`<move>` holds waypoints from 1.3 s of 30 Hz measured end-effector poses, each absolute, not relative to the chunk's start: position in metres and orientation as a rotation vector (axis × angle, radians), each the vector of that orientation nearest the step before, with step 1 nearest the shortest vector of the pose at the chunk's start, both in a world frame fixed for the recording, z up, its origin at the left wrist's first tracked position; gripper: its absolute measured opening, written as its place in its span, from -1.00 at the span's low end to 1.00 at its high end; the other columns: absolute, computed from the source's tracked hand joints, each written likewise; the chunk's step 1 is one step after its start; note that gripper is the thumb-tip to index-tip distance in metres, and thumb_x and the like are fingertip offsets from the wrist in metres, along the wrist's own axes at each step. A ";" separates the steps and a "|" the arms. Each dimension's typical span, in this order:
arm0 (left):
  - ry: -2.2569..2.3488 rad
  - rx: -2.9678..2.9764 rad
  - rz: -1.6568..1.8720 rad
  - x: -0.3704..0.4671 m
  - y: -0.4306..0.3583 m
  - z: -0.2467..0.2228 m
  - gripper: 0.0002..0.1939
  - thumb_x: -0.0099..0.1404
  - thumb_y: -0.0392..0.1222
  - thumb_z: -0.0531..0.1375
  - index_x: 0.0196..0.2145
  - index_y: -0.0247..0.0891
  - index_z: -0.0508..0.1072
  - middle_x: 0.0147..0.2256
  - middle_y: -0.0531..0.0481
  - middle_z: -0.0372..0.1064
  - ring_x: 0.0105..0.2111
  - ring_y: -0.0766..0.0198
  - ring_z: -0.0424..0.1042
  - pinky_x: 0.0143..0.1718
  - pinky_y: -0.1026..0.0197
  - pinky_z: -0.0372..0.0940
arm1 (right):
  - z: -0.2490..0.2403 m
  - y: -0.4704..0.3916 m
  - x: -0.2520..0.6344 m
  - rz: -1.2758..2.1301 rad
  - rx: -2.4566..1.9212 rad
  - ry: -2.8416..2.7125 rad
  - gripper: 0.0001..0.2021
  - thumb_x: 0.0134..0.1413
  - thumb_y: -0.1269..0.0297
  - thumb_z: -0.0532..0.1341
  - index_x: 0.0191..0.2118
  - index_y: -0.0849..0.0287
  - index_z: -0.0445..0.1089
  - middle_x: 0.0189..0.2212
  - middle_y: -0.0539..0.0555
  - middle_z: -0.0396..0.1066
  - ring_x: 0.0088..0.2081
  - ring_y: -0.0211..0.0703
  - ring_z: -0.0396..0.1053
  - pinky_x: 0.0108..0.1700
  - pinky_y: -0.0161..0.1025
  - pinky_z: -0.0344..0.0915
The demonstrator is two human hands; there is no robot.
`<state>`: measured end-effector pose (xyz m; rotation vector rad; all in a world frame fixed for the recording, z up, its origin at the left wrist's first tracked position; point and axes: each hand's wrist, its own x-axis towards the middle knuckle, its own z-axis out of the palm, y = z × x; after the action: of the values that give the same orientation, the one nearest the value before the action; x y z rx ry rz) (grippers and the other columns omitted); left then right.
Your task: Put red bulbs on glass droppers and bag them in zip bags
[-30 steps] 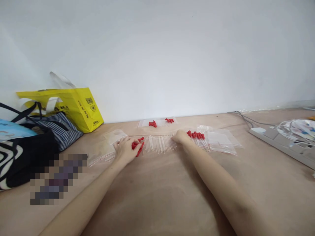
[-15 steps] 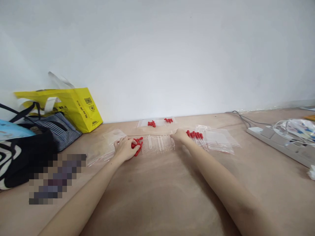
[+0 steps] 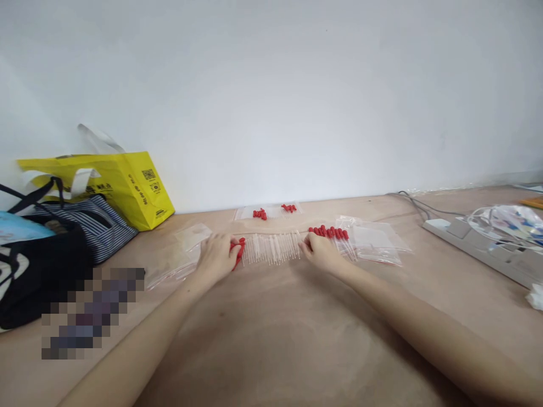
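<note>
A row of thin, whitish clear sticks point(image 3: 271, 249) lies side by side on the table. At its left end my left hand point(image 3: 216, 255) is curled round a small heap of red glossy pieces point(image 3: 240, 251), thumb and fingers partly covering them. My right hand point(image 3: 320, 251) is at the row's right end, its fingers pinched together by the last sticks. What it pinches is hidden. Just beyond that hand, red-headed sticks point(image 3: 339, 233) lie in a neat line, heads toward the wall.
Clear zip bags lie to the right point(image 3: 382, 243) and left point(image 3: 180, 249). Near the wall another clear bag point(image 3: 274, 211) has red pieces on it. A yellow bag point(image 3: 144, 186) and striped pouch point(image 3: 106, 226) stand left; a power strip point(image 3: 479, 251) sits right.
My right hand has turned and come slightly nearer me at the row's right end, uncovering more red heads behind it. My left hand stays at the red heap, covering more of it.
</note>
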<state>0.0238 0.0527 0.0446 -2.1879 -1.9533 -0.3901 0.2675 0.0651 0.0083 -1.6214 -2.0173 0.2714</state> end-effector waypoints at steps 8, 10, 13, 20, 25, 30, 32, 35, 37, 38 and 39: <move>-1.434 -2.567 -0.758 0.058 0.025 -0.010 -0.75 0.20 -0.29 0.03 -0.14 -0.21 0.31 -0.27 -0.05 0.33 -0.22 0.16 0.25 -0.13 0.05 0.06 | -0.027 0.046 0.266 -0.053 -1.035 -2.165 -0.80 0.10 0.47 -0.08 -0.22 0.23 0.22 -0.39 0.09 0.35 -0.34 -0.21 0.27 -0.11 -0.15 0.04; -1.463 -2.599 -0.776 0.061 0.026 -0.018 -0.78 0.21 -0.29 0.02 -0.20 -0.19 0.36 -0.30 -0.04 0.31 -0.25 0.17 0.25 -0.20 0.10 0.11 | -0.033 0.044 0.265 -0.136 -0.981 -2.225 -0.72 0.08 0.52 -0.08 -0.13 0.21 0.23 -0.37 0.09 0.36 -0.30 -0.21 0.27 -0.04 -0.09 -0.04; -1.517 -2.615 -0.839 0.062 0.027 -0.020 -0.81 0.22 -0.28 0.02 -0.27 -0.18 0.40 -0.33 -0.01 0.31 -0.26 0.20 0.26 -0.21 0.12 0.12 | -0.038 0.041 0.262 -0.193 -0.960 -2.275 -0.68 0.05 0.56 -0.07 -0.15 0.17 0.29 -0.35 0.08 0.35 -0.29 -0.23 0.26 -0.02 -0.08 -0.10; -1.528 -2.654 -0.853 0.062 0.023 -0.016 -0.83 0.21 -0.25 0.06 -0.26 -0.11 0.40 -0.29 0.06 0.41 -0.22 0.21 0.30 -0.04 -0.05 -0.07 | -0.036 0.036 0.258 -0.254 -0.970 -2.245 -0.64 0.00 0.59 -0.04 -0.17 0.11 0.33 -0.36 0.03 0.34 -0.32 -0.28 0.26 -0.01 -0.02 -0.21; -1.578 -2.628 -0.901 0.063 0.022 -0.015 -0.84 0.21 -0.22 0.06 -0.28 -0.12 0.41 -0.31 0.05 0.42 -0.25 0.22 0.32 -0.07 -0.03 -0.02 | -0.035 0.034 0.258 -0.265 -0.949 -2.246 -0.64 -0.02 0.58 -0.02 -0.16 0.10 0.34 -0.36 0.02 0.35 -0.34 -0.28 0.26 -0.01 -0.01 -0.20; -1.575 -2.620 -0.913 0.064 0.022 -0.014 -0.85 0.21 -0.20 0.07 -0.32 -0.14 0.44 -0.36 0.04 0.43 -0.27 0.22 0.32 -0.07 -0.02 -0.01 | -0.036 0.033 0.255 -0.245 -0.860 -2.237 -0.65 0.01 0.58 -0.04 -0.14 0.15 0.32 -0.42 0.04 0.33 -0.37 -0.28 0.23 -0.06 -0.06 -0.10; -1.576 -2.624 -0.918 0.064 0.022 -0.013 -0.86 0.21 -0.21 0.07 -0.34 -0.15 0.44 -0.37 0.05 0.44 -0.27 0.22 0.32 -0.07 -0.02 -0.02 | -0.037 0.032 0.254 -0.221 -0.823 -2.217 -0.70 0.04 0.53 -0.03 -0.16 0.22 0.33 -0.45 0.06 0.32 -0.39 -0.27 0.21 -0.09 -0.10 -0.05; -1.561 -2.633 -0.942 0.065 0.021 -0.012 -0.84 0.22 -0.22 0.05 -0.36 -0.15 0.43 -0.38 0.06 0.44 -0.29 0.24 0.33 -0.05 -0.04 -0.05 | -0.038 0.032 0.253 -0.194 -0.779 -2.200 -0.75 0.06 0.48 -0.01 -0.19 0.25 0.34 -0.47 0.07 0.31 -0.39 -0.26 0.19 -0.13 -0.13 -0.02; -1.530 -2.637 -0.958 0.064 0.020 -0.011 -0.84 0.23 -0.23 0.04 -0.36 -0.15 0.43 -0.39 0.07 0.44 -0.29 0.25 0.33 -0.02 -0.07 -0.10 | -0.038 0.032 0.253 -0.195 -0.754 -2.215 -0.74 0.05 0.50 -0.01 -0.17 0.24 0.33 -0.47 0.06 0.30 -0.39 -0.26 0.18 -0.15 -0.14 -0.02; -1.511 -2.640 -0.963 0.064 0.019 -0.011 -0.84 0.23 -0.23 0.04 -0.36 -0.15 0.42 -0.39 0.07 0.44 -0.29 0.25 0.33 -0.01 -0.07 -0.12 | -0.038 0.032 0.254 -0.200 -0.747 -2.228 -0.73 0.03 0.51 -0.01 -0.16 0.24 0.33 -0.47 0.06 0.29 -0.40 -0.26 0.17 -0.16 -0.15 -0.02; -1.490 -2.646 -0.963 0.064 0.018 -0.011 -0.84 0.23 -0.24 0.03 -0.36 -0.15 0.42 -0.40 0.07 0.43 -0.29 0.25 0.33 -0.01 -0.08 -0.13 | -0.038 0.032 0.254 -0.206 -0.745 -2.246 -0.71 0.02 0.53 -0.01 -0.16 0.23 0.33 -0.46 0.05 0.28 -0.40 -0.26 0.16 -0.17 -0.16 -0.03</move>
<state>0.0639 0.0183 -0.0108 -2.6464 -1.4903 -0.9633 0.2541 0.0320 -0.0380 -0.7447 -2.2463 -0.2059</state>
